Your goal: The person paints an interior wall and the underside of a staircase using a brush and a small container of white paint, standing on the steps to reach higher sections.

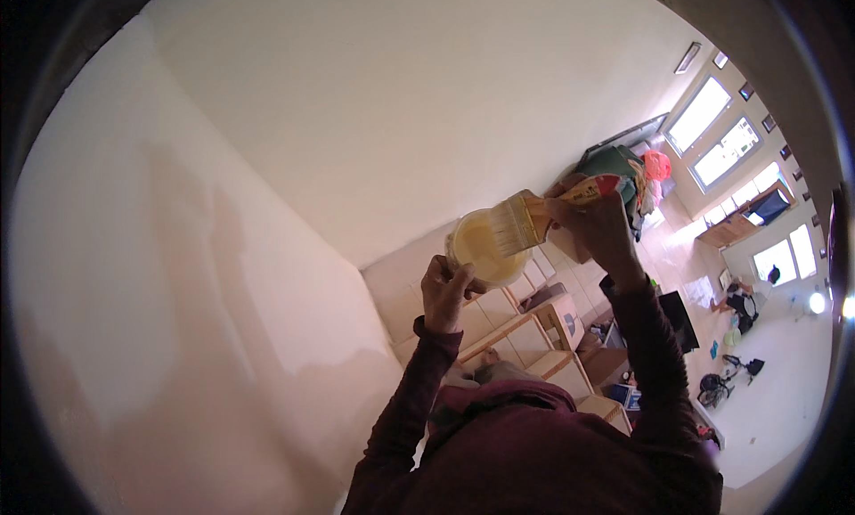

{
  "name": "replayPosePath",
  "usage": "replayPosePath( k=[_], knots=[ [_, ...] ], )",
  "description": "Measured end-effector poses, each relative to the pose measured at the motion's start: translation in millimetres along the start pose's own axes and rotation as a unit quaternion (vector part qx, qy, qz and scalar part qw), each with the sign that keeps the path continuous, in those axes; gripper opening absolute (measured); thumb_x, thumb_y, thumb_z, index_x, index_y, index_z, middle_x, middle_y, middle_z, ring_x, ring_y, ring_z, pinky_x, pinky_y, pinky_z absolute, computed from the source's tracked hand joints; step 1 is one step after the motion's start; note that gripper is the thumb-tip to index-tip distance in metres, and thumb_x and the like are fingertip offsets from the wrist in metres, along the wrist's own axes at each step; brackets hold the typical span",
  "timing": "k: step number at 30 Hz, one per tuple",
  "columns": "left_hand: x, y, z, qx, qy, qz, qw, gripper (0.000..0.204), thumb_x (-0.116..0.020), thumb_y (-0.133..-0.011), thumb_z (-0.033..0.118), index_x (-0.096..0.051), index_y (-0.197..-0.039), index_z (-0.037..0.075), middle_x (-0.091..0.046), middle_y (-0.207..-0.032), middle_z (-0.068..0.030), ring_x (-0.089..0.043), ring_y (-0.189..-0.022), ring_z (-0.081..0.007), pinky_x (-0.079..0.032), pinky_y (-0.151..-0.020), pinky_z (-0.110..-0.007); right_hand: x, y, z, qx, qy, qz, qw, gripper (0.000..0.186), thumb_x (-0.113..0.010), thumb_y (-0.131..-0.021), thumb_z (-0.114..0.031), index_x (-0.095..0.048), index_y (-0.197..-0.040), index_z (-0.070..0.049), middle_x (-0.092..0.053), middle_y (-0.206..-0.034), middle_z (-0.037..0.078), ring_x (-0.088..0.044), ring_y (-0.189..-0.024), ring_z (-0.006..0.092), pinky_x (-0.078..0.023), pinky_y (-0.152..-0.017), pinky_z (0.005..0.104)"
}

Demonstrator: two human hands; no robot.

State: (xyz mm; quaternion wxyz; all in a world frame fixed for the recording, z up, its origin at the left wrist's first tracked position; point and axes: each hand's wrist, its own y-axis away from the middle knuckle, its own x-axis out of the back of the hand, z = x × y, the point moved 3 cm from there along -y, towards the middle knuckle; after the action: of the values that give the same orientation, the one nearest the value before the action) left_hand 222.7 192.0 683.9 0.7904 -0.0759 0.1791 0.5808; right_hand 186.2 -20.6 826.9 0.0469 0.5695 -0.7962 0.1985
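My left hand (443,288) grips a round tub (490,263) of pale yellow liquid by its near left side. In my right hand (590,230) is a wide paintbrush (518,225) with a yellowish ferrule and a red-tipped handle; its bristles are over the tub's opening. Whether the bristle tips touch the liquid I cannot tell. Both hands are raised above a tiled floor (405,258) and some wooden-edged pieces below me.
Pale walls (249,105) rise ahead and to my left. Cardboard boxes (562,319), a dark screen (675,323), green bundled cloth (592,163) and a bicycle (721,383) are on the right. Another person (748,301) is farther off, near windows (784,258).
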Motion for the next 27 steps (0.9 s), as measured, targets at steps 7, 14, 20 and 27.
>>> replayPosePath(
  k=[7, 14, 20, 27],
  knots=[
    [4, -2, -23, -0.042, 0.002, 0.000, 0.999, 0.027, -0.066, -0.083, 0.021, -0.047, -0.083, 0.002, -0.064, -0.067, -0.0125, -0.059, -0.058, -0.0141, -0.046, -0.052, -0.025, 3, 42, 93, 0.045, -0.216, 0.055, 0.974, 0.018, -0.058, -0.091, -0.020, -0.062, -0.085, -0.004, -0.063, -0.079, 0.007, -0.059, -0.068, 0.0162, -0.049, -0.067, 0.0328],
    [21, -1, -12, 0.024, 0.068, 0.064, 0.995, 0.028, -0.068, -0.080, 0.016, -0.047, -0.088, -0.001, -0.061, -0.064, -0.0101, -0.054, -0.051, -0.0113, -0.042, -0.047, -0.023, -43, 41, 126, -0.217, -0.472, 0.051, 0.853, 0.020, -0.063, -0.084, -0.018, -0.058, -0.098, -0.004, -0.064, -0.090, 0.010, -0.065, -0.078, 0.0225, -0.057, -0.067, 0.0372],
    [33, -17, -24, -0.006, 0.113, 0.113, 0.987, 0.026, -0.070, -0.080, 0.013, -0.048, -0.087, 0.001, -0.060, -0.069, -0.0091, -0.056, -0.052, -0.0132, -0.043, -0.048, -0.024, -62, 31, 135, -0.264, -0.577, 0.011, 0.773, 0.018, -0.061, -0.087, -0.021, -0.057, -0.100, -0.010, -0.060, -0.095, 0.005, -0.060, -0.090, 0.0199, -0.052, -0.080, 0.0374],
    [19, -16, 7, -0.023, 0.124, 0.103, 0.987, 0.024, -0.069, -0.082, 0.015, -0.049, -0.087, 0.002, -0.060, -0.068, -0.0094, -0.059, -0.054, -0.0163, -0.043, -0.049, -0.025, -49, -6, 118, -0.185, -0.618, -0.036, 0.763, 0.016, -0.058, -0.089, -0.022, -0.056, -0.101, -0.012, -0.054, -0.092, 0.001, -0.053, -0.082, 0.0149, -0.047, -0.074, 0.0300]
  ],
)
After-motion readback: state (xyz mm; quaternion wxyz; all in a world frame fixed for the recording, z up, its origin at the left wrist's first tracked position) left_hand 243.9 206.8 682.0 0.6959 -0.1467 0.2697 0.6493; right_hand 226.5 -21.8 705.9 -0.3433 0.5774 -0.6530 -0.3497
